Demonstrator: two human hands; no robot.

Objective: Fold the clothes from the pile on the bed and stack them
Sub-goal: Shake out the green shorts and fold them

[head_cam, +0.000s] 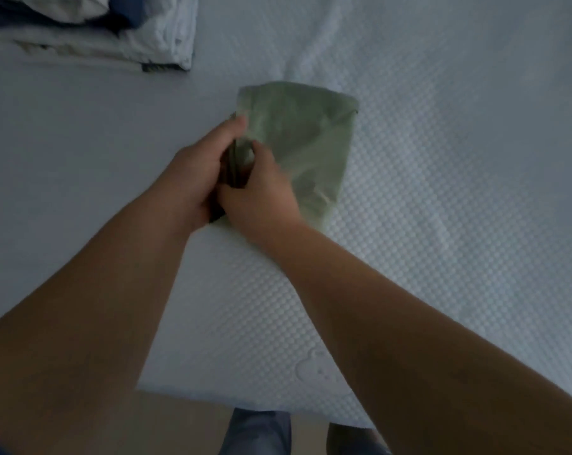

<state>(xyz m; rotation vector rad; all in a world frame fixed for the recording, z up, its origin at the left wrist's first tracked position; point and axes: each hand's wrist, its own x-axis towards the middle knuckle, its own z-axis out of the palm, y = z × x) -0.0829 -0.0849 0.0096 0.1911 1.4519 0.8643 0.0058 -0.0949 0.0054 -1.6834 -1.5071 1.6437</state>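
Fingers of both hands pinch the green garment (297, 142) at its near-left edge; its long axis runs near-to-far.

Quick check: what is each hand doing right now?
Left hand: grips the folded pale green cloth garment at its near edge.
Right hand: grips the same edge.

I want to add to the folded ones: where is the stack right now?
In the head view, the stack of folded clothes sits on the bed at the far left, beyond the green garment both hands hold.
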